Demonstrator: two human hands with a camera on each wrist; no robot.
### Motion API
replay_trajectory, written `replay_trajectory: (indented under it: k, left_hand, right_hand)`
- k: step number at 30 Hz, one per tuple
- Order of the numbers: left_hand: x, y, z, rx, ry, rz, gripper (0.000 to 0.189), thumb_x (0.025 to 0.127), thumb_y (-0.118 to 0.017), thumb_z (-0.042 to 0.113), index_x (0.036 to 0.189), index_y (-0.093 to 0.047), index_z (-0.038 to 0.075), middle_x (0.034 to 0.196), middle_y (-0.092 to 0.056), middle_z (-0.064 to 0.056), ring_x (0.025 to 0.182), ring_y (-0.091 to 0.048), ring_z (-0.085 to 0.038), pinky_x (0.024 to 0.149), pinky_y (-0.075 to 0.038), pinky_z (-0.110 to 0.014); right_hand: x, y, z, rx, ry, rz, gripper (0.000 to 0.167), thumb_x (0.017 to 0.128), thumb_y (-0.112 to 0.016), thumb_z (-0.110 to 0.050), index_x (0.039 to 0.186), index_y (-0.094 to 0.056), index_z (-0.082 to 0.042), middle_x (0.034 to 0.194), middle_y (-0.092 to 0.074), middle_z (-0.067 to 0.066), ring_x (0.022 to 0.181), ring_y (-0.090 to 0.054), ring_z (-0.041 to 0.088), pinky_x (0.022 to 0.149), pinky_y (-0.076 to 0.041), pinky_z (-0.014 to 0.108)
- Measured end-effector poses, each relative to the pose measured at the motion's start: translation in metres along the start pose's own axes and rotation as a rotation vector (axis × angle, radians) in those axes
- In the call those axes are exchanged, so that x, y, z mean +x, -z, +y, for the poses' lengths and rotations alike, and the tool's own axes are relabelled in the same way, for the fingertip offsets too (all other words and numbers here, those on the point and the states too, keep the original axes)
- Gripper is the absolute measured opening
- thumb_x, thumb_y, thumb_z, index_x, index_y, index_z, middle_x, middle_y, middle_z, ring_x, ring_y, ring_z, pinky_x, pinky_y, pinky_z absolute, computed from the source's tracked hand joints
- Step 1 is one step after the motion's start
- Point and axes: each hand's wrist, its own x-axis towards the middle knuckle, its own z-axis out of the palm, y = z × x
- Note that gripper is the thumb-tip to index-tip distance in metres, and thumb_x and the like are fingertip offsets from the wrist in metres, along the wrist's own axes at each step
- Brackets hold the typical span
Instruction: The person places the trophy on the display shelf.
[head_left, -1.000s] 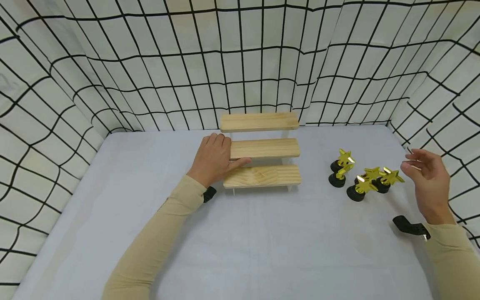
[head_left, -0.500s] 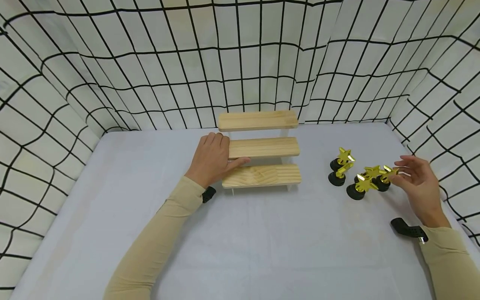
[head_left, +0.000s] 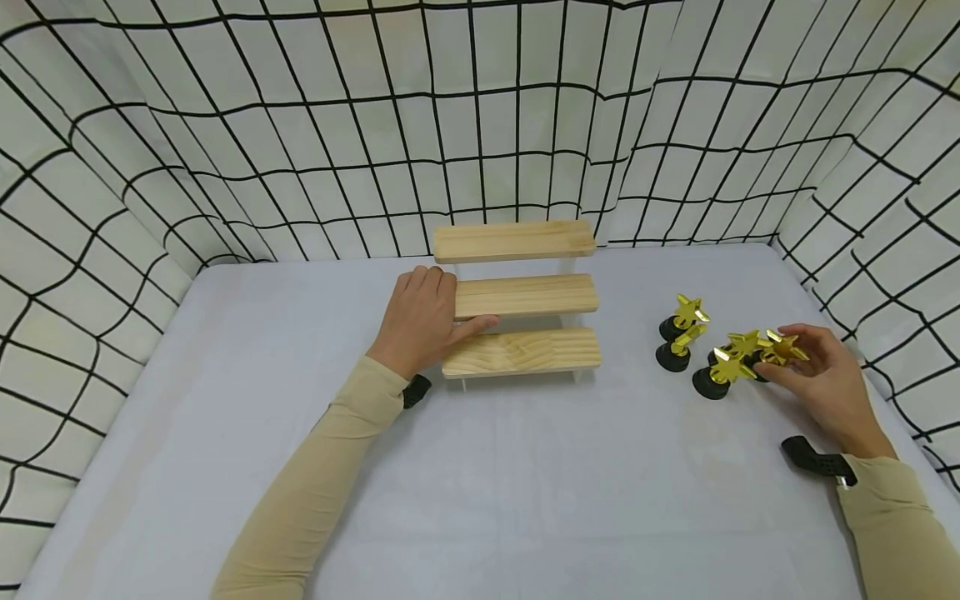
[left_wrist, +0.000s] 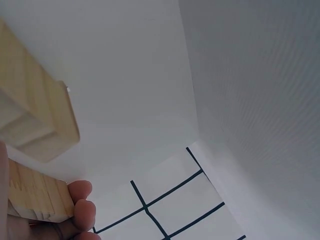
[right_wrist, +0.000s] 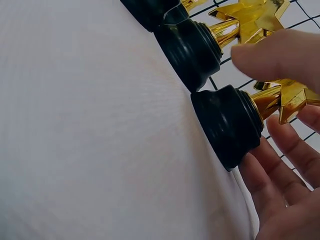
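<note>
Wooden 3-tier stand [head_left: 525, 353] sits toward the back of the worktop [head_left: 525, 483]; my L hand [head_left: 415, 321] grips its left end, fingers [left_wrist: 84, 213] curled round the middle tier's edge. To the stand's R: 2 upright gold star trophies [head_left: 673, 358] w/ blk bases, 1 behind the other, then 3 more trophies [head_left: 712, 384] close tog. My R hand [head_left: 828, 385] is at the rightmost trophy [right_wrist: 240, 119], thumb & fingers apart around its star; can't tell if they touch.
</note>
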Motion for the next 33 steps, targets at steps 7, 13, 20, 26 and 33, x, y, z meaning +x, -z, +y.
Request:
replay_trajectory:
  k: [7,13,20,26,33]
  left_hand:
    - [-0.0001,-0.0012,-0.0003,-0.013,0.007,-0.011,0.103,0.088,-0.002,0.088,0.085,-0.057,0.001,0.078,-0.059,-0.015,0.074,-0.056,-0.032,0.071,-0.043,-0.04]
    - [0.0,-0.0017,-0.0007,-0.027,0.006,-0.004,0.104,0.087,-0.002,0.088,0.084,-0.057,0.001,0.077,-0.059,-0.014,0.075,-0.057,-0.033,0.07,-0.042,-0.04]
    - [-0.0004,-0.0008,-0.0007,-0.028,-0.002,0.011,0.104,0.088,-0.002,0.088,0.086,-0.058,0.0,0.078,-0.059,-0.014,0.077,-0.058,-0.033,0.071,-0.042,-0.041]
    - [-0.0007,-0.0009,-0.0011,-0.021,-0.005,0.02,0.104,0.088,-0.002,0.088,0.085,-0.058,0.0,0.078,-0.059,-0.015,0.077,-0.058,-0.033,0.07,-0.042,-0.04]
    - [-0.0002,-0.0015,-0.0012,-0.025,-0.006,0.028,0.105,0.088,0.0,0.088,0.085,-0.058,0.0,0.08,-0.061,-0.015,0.081,-0.061,-0.035,0.071,-0.044,-0.041]
  right_hand:
    - [-0.0011,-0.0004,0.0012,-0.06,-0.017,-0.036,0.057,0.087,-0.083,-0.011,0.131,-0.052,-0.028,0.114,-0.054,-0.03,0.096,-0.057,-0.024,0.084,-0.042,-0.003]
    - [-0.0008,-0.0014,-0.0002,-0.091,-0.031,-0.026,0.05,0.089,-0.082,-0.014,0.125,-0.052,-0.031,0.112,-0.052,-0.033,0.093,-0.055,-0.026,0.081,-0.042,-0.002]
    - [-0.0007,-0.0024,0.0016,-0.098,-0.061,0.015,0.042,0.088,-0.083,-0.018,0.119,-0.056,-0.029,0.111,-0.052,-0.032,0.091,-0.056,-0.024,0.079,-0.043,-0.003]
    - [-0.0016,-0.0025,0.0001,-0.075,-0.044,0.03,0.042,0.087,-0.083,-0.014,0.117,-0.058,-0.029,0.11,-0.053,-0.03,0.093,-0.057,-0.022,0.079,-0.044,-0.002]
    - [-0.0019,-0.0022,0.0032,-0.045,-0.033,0.038,0.045,0.087,-0.083,-0.01,0.118,-0.058,-0.031,0.11,-0.055,-0.03,0.092,-0.059,-0.021,0.078,-0.044,-0.001]
